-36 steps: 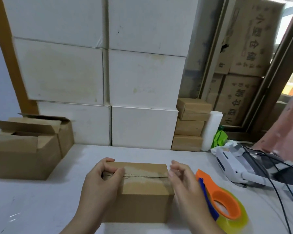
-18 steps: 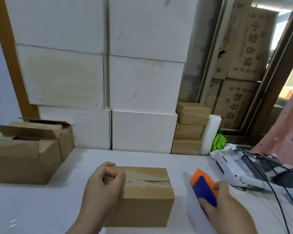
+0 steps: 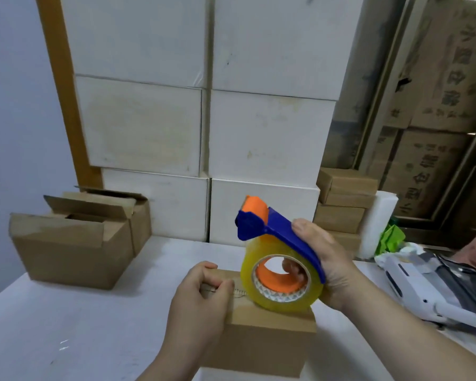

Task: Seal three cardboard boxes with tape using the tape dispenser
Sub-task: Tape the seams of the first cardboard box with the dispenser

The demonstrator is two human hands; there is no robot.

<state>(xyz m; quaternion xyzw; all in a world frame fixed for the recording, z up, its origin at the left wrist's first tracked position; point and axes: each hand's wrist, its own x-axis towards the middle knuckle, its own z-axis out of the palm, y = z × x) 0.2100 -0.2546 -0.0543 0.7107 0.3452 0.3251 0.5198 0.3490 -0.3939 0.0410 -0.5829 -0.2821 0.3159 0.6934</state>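
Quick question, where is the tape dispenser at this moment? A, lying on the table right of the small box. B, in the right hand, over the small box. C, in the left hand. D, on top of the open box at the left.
B: the right hand grips the tape dispenser over the small box, which the left hand holds.

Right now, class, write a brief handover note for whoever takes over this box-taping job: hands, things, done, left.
Left hand grips the near box at its left end, on the table.
Right hand holds the tape dispenser over that box's top seam.
Two open boxes stand at the left.
Done: none plainly sealed.
Left: tape this seam, then the two open boxes.
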